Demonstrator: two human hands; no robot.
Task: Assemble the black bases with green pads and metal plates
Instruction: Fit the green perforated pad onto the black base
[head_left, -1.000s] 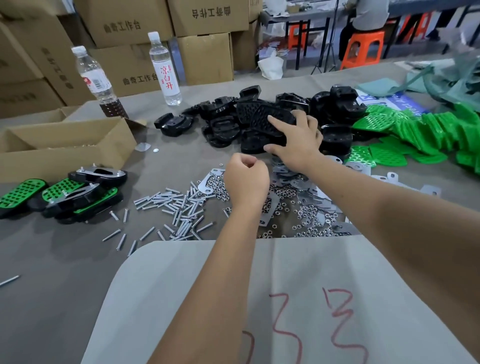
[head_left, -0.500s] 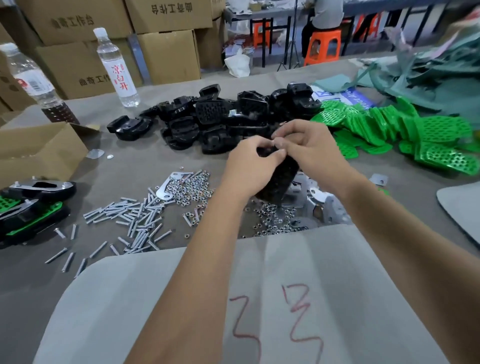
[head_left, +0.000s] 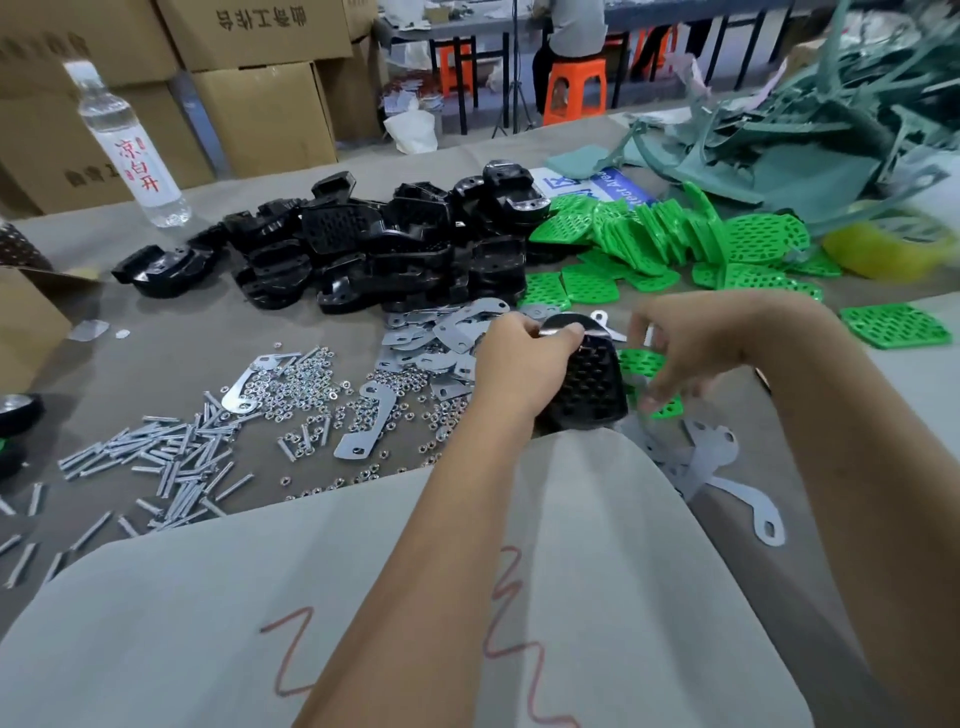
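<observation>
- The left hand (head_left: 522, 366) grips a black base (head_left: 589, 382) by its upper edge, fingers curled over the rim, and holds it tilted so its holed face shows.
- The right hand (head_left: 691, 345) hangs just right of that base with fingers spread and bent downward over a green pad (head_left: 655, 387); it is blurred, so I cannot tell whether it pinches the pad.
- The held base sits over the scattered metal plates (head_left: 447, 338), near the front of the desk (head_left: 171, 332).
- A pile of black bases (head_left: 363, 249) lies farther back, with a heap of green pads (head_left: 670, 234) to its right.
- Nuts (head_left: 306, 379) and bolts (head_left: 171, 457) lie loose to the left.
- A water bottle (head_left: 132, 150) stands upright at the back left, in front of cardboard boxes (head_left: 260, 109).
</observation>
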